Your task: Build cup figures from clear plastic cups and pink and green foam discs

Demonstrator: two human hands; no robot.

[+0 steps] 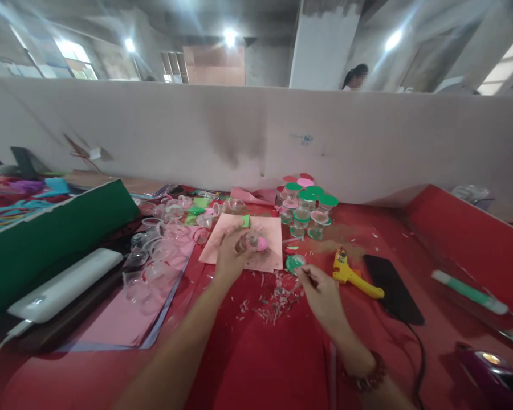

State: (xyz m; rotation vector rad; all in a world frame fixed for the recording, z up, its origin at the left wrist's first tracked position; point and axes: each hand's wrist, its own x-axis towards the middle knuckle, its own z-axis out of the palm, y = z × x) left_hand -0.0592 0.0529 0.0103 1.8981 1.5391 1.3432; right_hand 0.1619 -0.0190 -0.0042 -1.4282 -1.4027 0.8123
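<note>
My left hand (231, 255) reaches over a pale pink sheet, its fingers closed around a small clear plastic cup (252, 238) with a bright pink round piece (262, 244) at its side. My right hand (322, 293) is to the right, with thumb and fingers pinched together beside a small round green-and-clear piece (294, 263) on the table. Whether the fingertips touch that piece or hold something small, I cannot make out. The pale pink sheet (216, 242) lies flat under the left hand, with a green paper scrap (245, 220) on its far edge.
Clear cups (162, 247) crowd the left, partly on pink paper (123, 319). Cups topped with green discs (310, 193) stand at the back right. A yellow glue gun (354, 276), black phone (391, 285) and green-and-white tube (470, 292) lie right. Shavings (277, 299) litter the front.
</note>
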